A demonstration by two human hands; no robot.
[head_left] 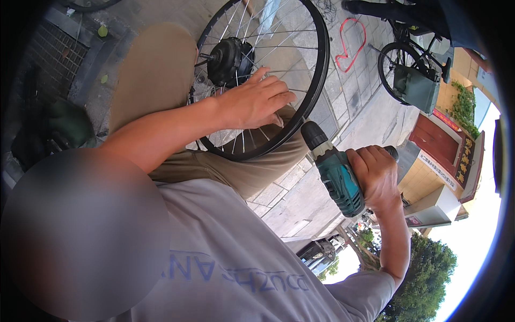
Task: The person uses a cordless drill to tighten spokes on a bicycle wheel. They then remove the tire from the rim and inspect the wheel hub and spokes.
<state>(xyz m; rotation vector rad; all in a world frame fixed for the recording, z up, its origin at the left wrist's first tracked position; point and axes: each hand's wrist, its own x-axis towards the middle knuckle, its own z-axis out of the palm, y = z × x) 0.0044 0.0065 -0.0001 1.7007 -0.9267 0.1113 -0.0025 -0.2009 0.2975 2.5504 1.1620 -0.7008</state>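
Observation:
A spoked wheel (323,51) with a black rim leans across my lap. At its middle sits a dark, thick hub (225,61) that looks like a motor, with a cable at its side. Over the spokes near the rim lies my left hand (257,102), fingers bent and apart; whether a fingertip touches a spoke is hard to see. My right hand (373,174) is wrapped round the handle of a teal and black cordless drill (340,180). The drill's black chuck points up at the rim's outer edge, close to it; whether its tip touches the rim cannot be made out.
My knees in brown trousers (155,75) are under and beside the wheel. A red strap (340,56) lies on the paving beyond it. A bicycle with a grey-green bag (418,88) stands at far right, near a person's dark-clothed leg (405,13). A drain grate (56,51) is at left.

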